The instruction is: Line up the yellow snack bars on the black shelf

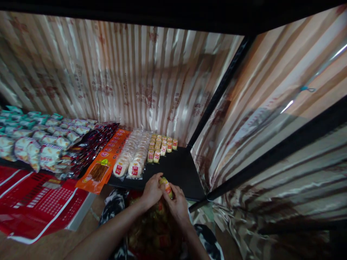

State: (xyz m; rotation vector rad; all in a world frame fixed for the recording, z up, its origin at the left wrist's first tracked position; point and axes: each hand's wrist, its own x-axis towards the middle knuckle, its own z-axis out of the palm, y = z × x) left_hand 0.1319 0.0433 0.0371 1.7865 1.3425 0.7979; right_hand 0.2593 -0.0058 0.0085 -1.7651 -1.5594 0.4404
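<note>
Handling one small yellow snack pack (pixel 167 188) seems the present step: the right hand (pixel 177 203) pinches it narrowly while the left hand (pixel 153 189) closes its fingers on the far end, near the black shelf's (pixel 179 171) front edge. Next probably calls for loosening one hand gently.

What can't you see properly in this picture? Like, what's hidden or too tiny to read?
All in the head view:
- Yellow packet: partly covered by the left hand and right hand; its print is too small to read.
- Pile of packets below: too dim to count, partly behind the forearms.
- Leftmost white packet: cut off by the left edge.
- Writing on the striped sheet: too small and blurred.
</note>
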